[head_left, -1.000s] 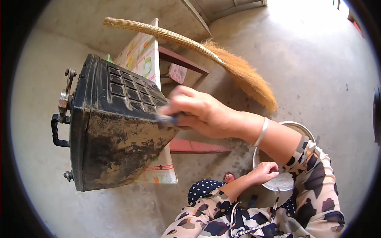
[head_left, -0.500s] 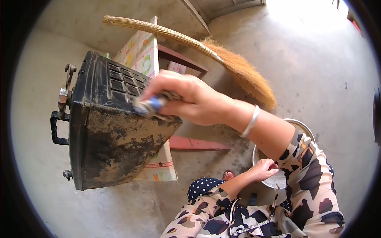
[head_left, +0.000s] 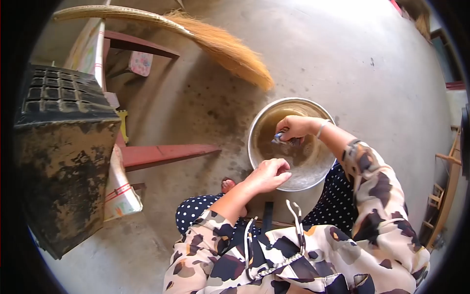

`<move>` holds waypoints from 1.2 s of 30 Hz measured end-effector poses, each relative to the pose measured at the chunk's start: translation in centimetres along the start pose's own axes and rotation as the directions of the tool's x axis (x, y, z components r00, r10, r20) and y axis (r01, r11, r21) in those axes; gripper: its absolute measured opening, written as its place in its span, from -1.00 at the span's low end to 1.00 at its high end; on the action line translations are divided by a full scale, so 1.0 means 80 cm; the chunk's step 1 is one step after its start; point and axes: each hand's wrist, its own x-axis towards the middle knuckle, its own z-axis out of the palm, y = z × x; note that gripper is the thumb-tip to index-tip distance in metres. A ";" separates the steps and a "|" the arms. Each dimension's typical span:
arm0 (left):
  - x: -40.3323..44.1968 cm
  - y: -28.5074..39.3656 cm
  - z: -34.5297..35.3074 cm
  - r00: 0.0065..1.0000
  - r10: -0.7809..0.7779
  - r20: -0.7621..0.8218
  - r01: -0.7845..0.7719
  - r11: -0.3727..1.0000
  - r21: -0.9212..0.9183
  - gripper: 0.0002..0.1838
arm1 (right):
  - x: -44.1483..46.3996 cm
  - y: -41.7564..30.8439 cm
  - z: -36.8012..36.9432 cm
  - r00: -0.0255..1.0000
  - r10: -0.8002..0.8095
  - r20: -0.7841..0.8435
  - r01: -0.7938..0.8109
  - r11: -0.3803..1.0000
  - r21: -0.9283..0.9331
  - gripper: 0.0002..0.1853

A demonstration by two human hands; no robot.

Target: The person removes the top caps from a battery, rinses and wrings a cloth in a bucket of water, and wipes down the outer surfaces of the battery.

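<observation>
My right hand (head_left: 297,127) is closed round a wet, crumpled cloth (head_left: 281,139), patterned with a bit of blue, inside a metal basin (head_left: 313,180). Murky brown water (head_left: 267,128) lies in the basin, under the cloth. Above the basin's near left rim is my left hand (head_left: 269,175), its fingers loosely bent and apart, holding nothing. Off to the left stands a black box (head_left: 63,161) with a raised grid on one face and dried mud over its side. Neither hand touches it.
The box rests on a low table with a patterned cover (head_left: 122,198) and red legs (head_left: 166,156). A straw broom (head_left: 230,51) leans across the table's far end. A small patterned stool seat (head_left: 141,63) shows beneath. Wooden furniture (head_left: 443,196) stands far right.
My right hand has moved with the cloth from the black box into the basin. My left hand now hovers at the basin's near rim. The view has turned right.
</observation>
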 end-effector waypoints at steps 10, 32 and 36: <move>0.001 0.002 0.011 0.999 0.027 0.036 -0.022 0.991 -0.132 -0.72 | 0.171 0.201 0.164 0.556 0.411 -0.722 -0.352 0.904 0.243 -0.67; 0.041 0.004 0.023 0.956 -0.278 0.090 0.137 0.156 -0.978 -0.47 | -0.066 0.025 0.052 0.814 -0.200 -0.546 0.489 0.744 0.456 -0.85; 0.089 -0.022 0.048 0.972 -0.155 -0.174 -0.152 0.146 -0.978 -0.38 | -0.093 -0.029 0.100 0.490 -0.422 -0.763 0.607 0.794 -0.049 -0.76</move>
